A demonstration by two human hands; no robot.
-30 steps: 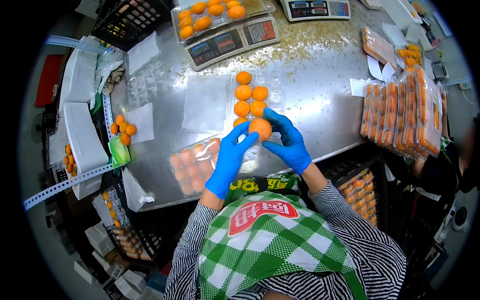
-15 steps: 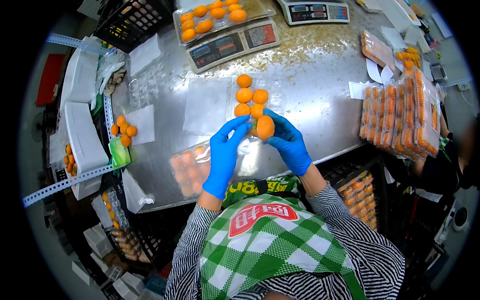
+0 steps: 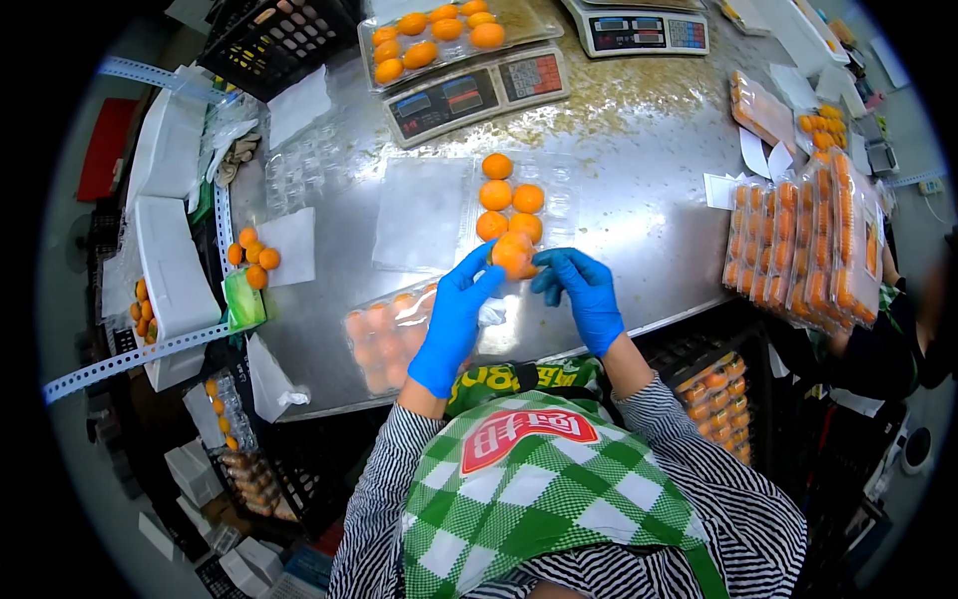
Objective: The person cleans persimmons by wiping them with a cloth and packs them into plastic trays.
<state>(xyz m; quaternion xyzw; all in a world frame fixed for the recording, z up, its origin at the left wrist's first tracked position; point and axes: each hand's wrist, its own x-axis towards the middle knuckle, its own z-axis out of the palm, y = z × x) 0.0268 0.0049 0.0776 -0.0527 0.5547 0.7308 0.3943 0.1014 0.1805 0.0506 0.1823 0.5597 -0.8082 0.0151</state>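
Observation:
Blue gloves cover both hands. My left hand [image 3: 461, 304] grips an orange fruit [image 3: 512, 255] between thumb and fingers, above the near end of a clear plastic tray [image 3: 559, 200]. My right hand [image 3: 581, 290] is just right of that fruit, its fingers bent and drawn together at the fruit's edge; whether they pinch anything is too small to tell. Several orange fruits [image 3: 494, 195] sit in the tray's left and middle columns. Beside the tray on the left lies a translucent sheet [image 3: 421, 215]. A closed pack of fruit [image 3: 387, 337] rests near the table's front edge.
Two scales [image 3: 469, 100] stand at the back, the nearer bearing a fruit tray [image 3: 439, 45]. Stacked fruit packs [image 3: 798, 240] are at the right. Loose fruits [image 3: 255, 258] lie left by a white foam box [image 3: 172, 265]. Another person's dark sleeve [image 3: 878, 349] shows at far right.
The held fruit has turned and moved slightly left, now in my left hand's grip. My right hand has loosened from around it, its fingers drawing together. The view has shifted a little.

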